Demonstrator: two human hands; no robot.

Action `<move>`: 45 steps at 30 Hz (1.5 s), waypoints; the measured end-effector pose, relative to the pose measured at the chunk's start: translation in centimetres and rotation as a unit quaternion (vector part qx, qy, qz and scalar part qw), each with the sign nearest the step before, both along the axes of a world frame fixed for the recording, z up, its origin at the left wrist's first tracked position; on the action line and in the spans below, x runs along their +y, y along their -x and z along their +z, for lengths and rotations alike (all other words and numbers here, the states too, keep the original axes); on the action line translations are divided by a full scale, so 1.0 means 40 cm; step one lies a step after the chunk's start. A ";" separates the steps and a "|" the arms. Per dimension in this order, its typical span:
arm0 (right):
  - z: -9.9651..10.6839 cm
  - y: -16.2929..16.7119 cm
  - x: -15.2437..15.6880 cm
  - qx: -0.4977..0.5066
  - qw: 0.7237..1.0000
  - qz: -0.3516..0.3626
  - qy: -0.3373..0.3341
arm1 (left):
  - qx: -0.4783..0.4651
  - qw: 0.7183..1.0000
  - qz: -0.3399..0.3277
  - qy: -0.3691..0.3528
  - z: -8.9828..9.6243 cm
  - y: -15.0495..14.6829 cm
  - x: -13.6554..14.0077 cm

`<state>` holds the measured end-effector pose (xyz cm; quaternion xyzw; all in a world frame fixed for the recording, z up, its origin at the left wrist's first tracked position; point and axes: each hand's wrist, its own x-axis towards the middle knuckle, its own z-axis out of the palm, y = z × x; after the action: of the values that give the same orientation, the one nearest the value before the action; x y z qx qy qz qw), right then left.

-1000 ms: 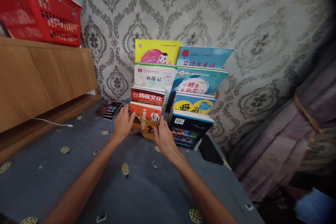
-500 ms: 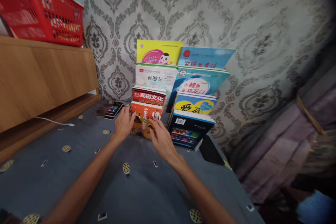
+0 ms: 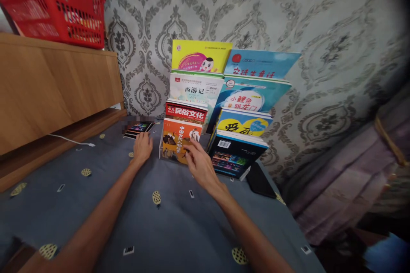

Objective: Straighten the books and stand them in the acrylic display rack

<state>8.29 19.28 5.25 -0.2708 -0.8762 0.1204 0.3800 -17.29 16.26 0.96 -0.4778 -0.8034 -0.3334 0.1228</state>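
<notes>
Wall (image 3: pixel 314 51), grey damask pattern, fills the bkgd. Grey-blue sheet (image 3: pixel 173 230) w/ pale seed-pod prints covers the surface below. Wooden cabinet (image 3: pixel 60 89) on L side, mauve curtain (image 3: pixel 346 179) w/ tie on R. Red basket (image 3: pixel 35 0), slotted sides, sits on top of cabinet.

Books stand on the sheet nr the wall, two cols, each stepped down twd the person. L col, back to front: yellow book (image 3: pixel 201 56), white book (image 3: pixel 197 89), red-banded book (image 3: pixel 185 113), orange book (image 3: pixel 176 136) at front w/ a clear panel edge (image 3: pixel 160 147) at its L side. R col: blue book (image 3: pixel 262 63), teal book (image 3: pixel 256 96), yellow-and-blue book (image 3: pixel 245 123), then black book (image 3: pixel 235 158), barcode side out, tilted back.

R hand (image 3: pixel 200 162): fingers part spread, slightly curled, tips at R half of the orange cover, prob. touching; not wrapped round anything. L hand (image 3: pixel 143 147): fingers bent, at near edge of flat dark book (image 3: pixel 141 127), L of the cols; can't tell if it grips. That book's far part is pixelated.

Flat black item (image 3: pixel 261 181) lies just R of black book. White cable (image 3: pixel 73 140) trails from cabinet, plug on sheet.
</notes>
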 end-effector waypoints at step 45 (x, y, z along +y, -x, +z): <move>0.022 -0.008 -0.007 -0.025 0.999 0.006 0.034 | 0.183 0.913 0.009 0.366 -0.003 0.158 0.020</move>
<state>8.62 19.00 6.12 -0.2816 -0.8825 0.1456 0.3473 -23.61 17.07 0.85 -0.5347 -0.8369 0.0782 0.0876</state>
